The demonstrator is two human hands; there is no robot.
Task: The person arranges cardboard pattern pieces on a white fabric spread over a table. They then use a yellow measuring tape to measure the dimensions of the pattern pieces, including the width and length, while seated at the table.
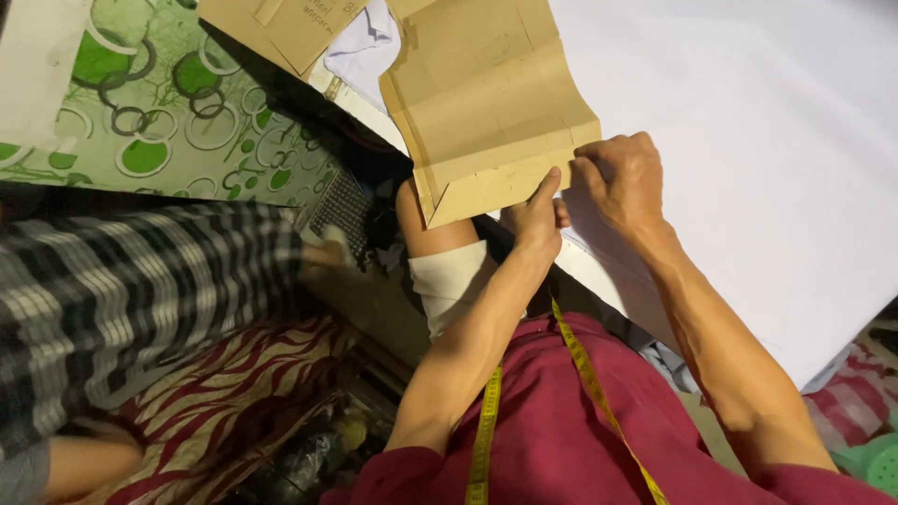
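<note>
A brown paper pattern piece (486, 103) is laid on the white fabric (767, 168), its lower edge overhanging the cloth's near border. That lower edge is pressed by the left hand (538, 220), forefinger stretched along it, the rest curled. The corner is pinched by the closed right hand (625, 178) (fingertips hidden). Bare cloth is spread wide to the right; a person in a checked garment (131, 290) is close on the left.

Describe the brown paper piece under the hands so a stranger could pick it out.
On the wide white cloth, find the left hand and right hand. They press the creased brown paper pattern piece; the other brown piece lies untouched at the top edge.
</note>
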